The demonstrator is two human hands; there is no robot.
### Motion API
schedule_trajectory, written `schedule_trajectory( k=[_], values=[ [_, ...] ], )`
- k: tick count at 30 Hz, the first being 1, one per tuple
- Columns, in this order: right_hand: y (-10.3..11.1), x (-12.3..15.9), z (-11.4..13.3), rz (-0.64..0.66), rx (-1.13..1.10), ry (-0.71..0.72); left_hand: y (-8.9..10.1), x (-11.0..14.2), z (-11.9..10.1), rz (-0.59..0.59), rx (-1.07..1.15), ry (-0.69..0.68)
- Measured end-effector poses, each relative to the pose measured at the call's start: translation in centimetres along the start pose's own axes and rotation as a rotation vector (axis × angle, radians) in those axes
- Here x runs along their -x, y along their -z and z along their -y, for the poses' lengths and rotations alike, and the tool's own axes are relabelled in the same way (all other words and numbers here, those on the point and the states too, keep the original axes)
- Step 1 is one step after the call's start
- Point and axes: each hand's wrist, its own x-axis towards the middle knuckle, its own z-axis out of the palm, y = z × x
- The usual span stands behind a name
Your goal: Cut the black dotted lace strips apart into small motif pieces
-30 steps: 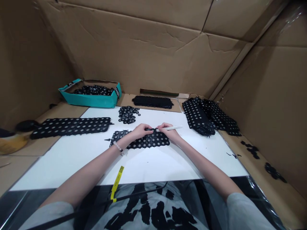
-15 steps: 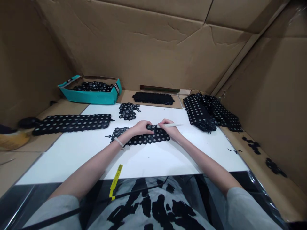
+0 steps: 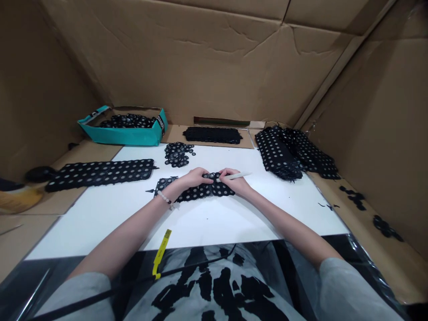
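White pen (image 3: 240,175) slants more than half a second ago; black strip (image 3: 195,193), centre of frame, now dips between the hands. Left hand (image 3: 195,178) pinches strip's upper edge; right hand (image 3: 235,180) pinches slim, straight pen. Strip oblong, rough-edged, pale round dots in rows.

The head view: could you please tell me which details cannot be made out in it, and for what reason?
In the head view:
Nearest black dotted strip: partly covered by the left hand.
White pen-like tool: its tip, at the right hand, is too small to make out.
Yellow tag: print too small to read.
Yellow container: blurred and cut off by the left edge.
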Motion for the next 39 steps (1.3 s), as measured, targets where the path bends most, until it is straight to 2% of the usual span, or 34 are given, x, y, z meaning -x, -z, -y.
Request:
schedule_trajectory(
  k=[3,6,8,11,13,17,21,28,30,32,34,35,39],
  values=[
    [-0.8,-0.1,0.1,-0.045,0.154,0.101,0.5,0.1,-0.3,0.096,0.069,-0.014],
    [-0.4,-0.2,0.3,-0.038,0.193,0.131,0.8,0.1,-0.3,0.145,0.039,-0.031],
    [0.7,-0.3,0.4,0.002,0.160,0.076,0.7,0.0,-0.2,0.069,-0.051,-0.073],
    [2.6,-0.5,0.6,0.072,0.135,-0.066,0.1,-0.1,0.1,-0.108,-0.199,-0.160],
    [3.3,-0.7,0.6,0.097,0.084,-0.117,-0.2,-0.2,0.4,-0.145,-0.232,-0.182],
    [2.4,-1.0,0.5,0.026,-0.084,-0.098,-0.4,-0.5,0.9,-0.095,-0.179,-0.182],
    [1.3,-0.8,0.3,-0.005,-0.038,-0.113,-0.6,-0.8,1.1,-0.091,-0.182,-0.173],
    [1.0,-0.4,0.1,-0.001,0.008,-0.061,-0.9,-0.7,0.6,-0.106,-0.183,-0.052],
    [0.6,-0.3,0.2,-0.029,0.118,-0.012,-0.5,-0.7,0.7,-0.034,-0.106,-0.056],
    [0.3,-0.2,0.4,-0.057,0.211,0.023,0.1,-0.6,0.6,0.091,-0.019,-0.080],
    [0.3,-0.2,0.6,-0.054,0.195,0.016,0.7,-0.4,0.3,0.180,0.022,-0.107],
    [0.4,-0.2,0.7,-0.044,0.150,-0.001,0.8,-0.3,0.1,0.180,0.014,-0.118],
    [1.2,-0.4,0.8,-0.015,-0.052,-0.086,0.4,0.2,-0.6,0.042,-0.178,-0.107]
  ],
)
